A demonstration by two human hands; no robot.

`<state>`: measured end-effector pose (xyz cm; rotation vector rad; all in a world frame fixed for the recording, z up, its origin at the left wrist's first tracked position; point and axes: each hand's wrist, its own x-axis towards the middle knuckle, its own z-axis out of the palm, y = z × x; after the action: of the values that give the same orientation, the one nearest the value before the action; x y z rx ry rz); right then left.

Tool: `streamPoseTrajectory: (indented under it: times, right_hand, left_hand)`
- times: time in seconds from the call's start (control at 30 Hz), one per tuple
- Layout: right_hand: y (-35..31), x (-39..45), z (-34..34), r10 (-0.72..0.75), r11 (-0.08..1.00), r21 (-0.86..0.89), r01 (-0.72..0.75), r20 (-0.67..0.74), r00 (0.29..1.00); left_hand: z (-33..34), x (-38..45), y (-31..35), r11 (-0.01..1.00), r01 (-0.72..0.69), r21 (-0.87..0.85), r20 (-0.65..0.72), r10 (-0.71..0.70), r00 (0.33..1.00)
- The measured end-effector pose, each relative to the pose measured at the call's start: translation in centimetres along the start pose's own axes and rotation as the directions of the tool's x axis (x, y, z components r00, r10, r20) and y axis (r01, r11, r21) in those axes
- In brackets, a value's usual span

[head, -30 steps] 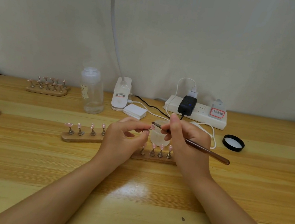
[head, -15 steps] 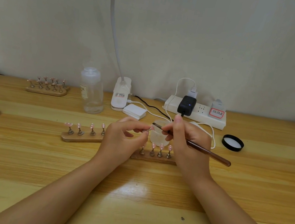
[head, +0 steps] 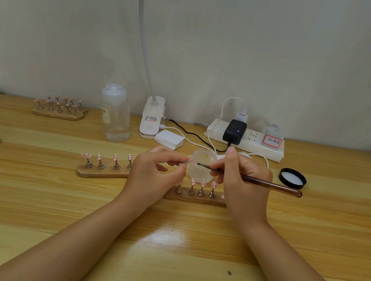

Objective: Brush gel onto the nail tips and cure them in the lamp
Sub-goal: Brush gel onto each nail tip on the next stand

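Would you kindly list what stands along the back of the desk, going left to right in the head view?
Wooden stand of nail tips → clear bottle → lamp base → white pads → power strip → black lid.

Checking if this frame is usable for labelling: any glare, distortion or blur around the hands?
Head view: lamp glare on the table near the forearms; wide-angle bowing of the desk edge; left hand, right hand, brush and nail tip look sharp, though the tip is tiny.
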<state>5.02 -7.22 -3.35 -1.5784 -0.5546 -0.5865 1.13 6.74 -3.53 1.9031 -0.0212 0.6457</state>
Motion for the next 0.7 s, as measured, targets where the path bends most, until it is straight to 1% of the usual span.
streamPoseTrajectory:
  times: [0.2, 0.4, 0.57, 0.7]
  right_hand:
    - [-0.40, 0.14, 0.43, -0.017, 1.000, 0.017, 0.016, 0.054, 0.998]
    - [-0.41, 0.11, 0.50, 0.019, 0.999, 0.031, -0.022, 0.075, 0.997]
    - [-0.27, 0.02, 0.12, 0.039, 0.999, 0.025, -0.041, 0.065, 0.997]
    - [-0.46, 0.12, 0.21, 0.050, 0.994, 0.098, -0.051, 0.018, 0.999]
  left_hand:
    - [0.02, 0.01, -0.05, 1.000, -0.005, 0.001, 0.008, 0.005, 1.000]
    - [0.04, 0.02, -0.16, 1.000, -0.002, -0.009, 0.006, 0.002, 1.000]
    - [0.00, 0.00, -0.26, 1.000, -0.012, 0.009, 0.002, 0.012, 1.000]
    - [-0.01, 0.12, -0.41, 1.000, -0.023, 0.005, 0.017, 0.023, 1.000]
